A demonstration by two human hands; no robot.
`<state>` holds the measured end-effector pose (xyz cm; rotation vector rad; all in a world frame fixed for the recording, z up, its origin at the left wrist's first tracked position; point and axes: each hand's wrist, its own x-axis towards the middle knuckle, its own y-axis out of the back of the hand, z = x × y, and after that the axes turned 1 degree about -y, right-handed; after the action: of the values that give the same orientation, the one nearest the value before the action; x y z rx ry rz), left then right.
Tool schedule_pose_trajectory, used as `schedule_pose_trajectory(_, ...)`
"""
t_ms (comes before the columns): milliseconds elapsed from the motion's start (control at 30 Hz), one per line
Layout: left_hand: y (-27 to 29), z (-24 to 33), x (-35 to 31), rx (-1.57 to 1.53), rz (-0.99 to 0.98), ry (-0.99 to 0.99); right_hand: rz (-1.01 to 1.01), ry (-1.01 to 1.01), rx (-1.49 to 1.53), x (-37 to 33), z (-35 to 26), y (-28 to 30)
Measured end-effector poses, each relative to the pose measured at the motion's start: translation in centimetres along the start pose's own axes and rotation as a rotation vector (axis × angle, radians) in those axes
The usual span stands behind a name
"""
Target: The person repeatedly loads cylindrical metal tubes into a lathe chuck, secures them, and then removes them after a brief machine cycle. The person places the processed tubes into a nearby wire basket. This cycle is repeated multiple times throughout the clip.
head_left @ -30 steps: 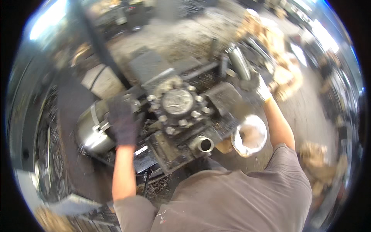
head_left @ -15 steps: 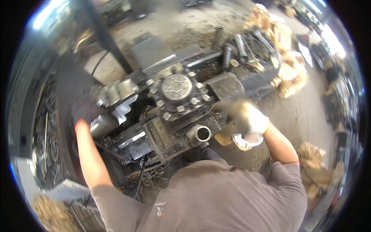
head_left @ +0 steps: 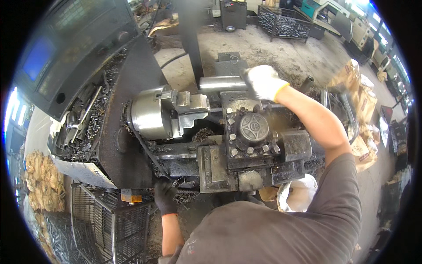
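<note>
My left hand (head_left: 165,198), in a dark glove, is low at the front of a lathe. It looks closed around a lever there, which it mostly covers. My right hand (head_left: 265,82), in a white glove, is closed in a fist behind the tool post (head_left: 254,127), at the right end of a shiny metal cylinder (head_left: 223,83). Its fingers are turned away, so what they grip is hidden. To the left sits the round chuck (head_left: 150,114) with stepped jaws (head_left: 191,102); no workpiece shows between them. Bolts ring the round cap of the tool post.
Dark chips and a T-handled wrench (head_left: 79,125) lie in the tray (head_left: 83,174) at left. A wire cart (head_left: 110,215) stands below it. Paper sacks (head_left: 360,101) are at the right, a white bag (head_left: 299,193) by my body. A dark post (head_left: 190,44) rises behind the lathe.
My left hand has come from beside the chuck down to the lathe's front. My right hand has moved from right of the tool post to behind it. The whole view has shifted.
</note>
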<state>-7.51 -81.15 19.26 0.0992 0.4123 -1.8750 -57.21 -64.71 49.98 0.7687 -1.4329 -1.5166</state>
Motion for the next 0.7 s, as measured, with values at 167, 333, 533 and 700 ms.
schedule_pose_trajectory(167,9.9,0.6,0.8,-0.146,0.485,-0.155,-0.377,0.205,0.16,3.4,2.8,-10.2)
schedule_pose_trajectory(333,11.6,5.4,-0.6,-0.25,0.48,0.034,-0.381,0.391,0.444,3.7,3.7,-14.1)
schedule_pose_trajectory(533,16.2,3.3,1.2,0.163,0.272,-0.152,-0.866,-0.033,1.191,10.2,-4.4,-11.4)
schedule_pose_trajectory(700,18.0,1.4,2.1,0.546,0.42,-0.406,-0.706,-0.122,0.889,8.4,-8.0,-5.3)
